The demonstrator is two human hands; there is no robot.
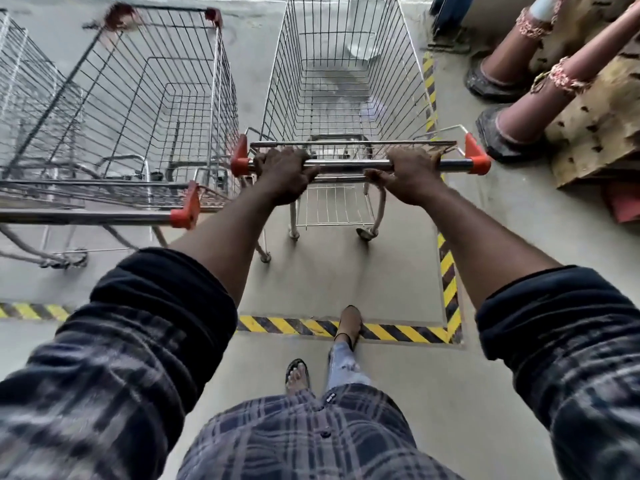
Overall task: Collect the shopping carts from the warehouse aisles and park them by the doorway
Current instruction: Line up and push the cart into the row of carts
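Shopping cart (346, 98), wire basket and steel handle bar (346, 165): both hands are wrapped around that bar. The left hand (284, 174) grips it near the left orange end cap and the right hand (412, 173) near the right one, fingers curled over the top, with bare bar between them. From the grip the basket runs straight ahead, long axis in line with the arms, so neither hand is nearer.

The cart stands on the concrete floor (398, 278) inside a bay marked with yellow-and-black tape (287, 325). Its right side runs close along the bay's right tape strip. Just beside it on the left stands a second cart (145, 98), roughly parallel, their orange handle ends almost touching. A third cart (20, 81) shows at the left edge.

To the right, beyond the tape, stand brown cones (502, 64) and a wooden pallet (595, 133). Any further push, I judge, should go straight forward.
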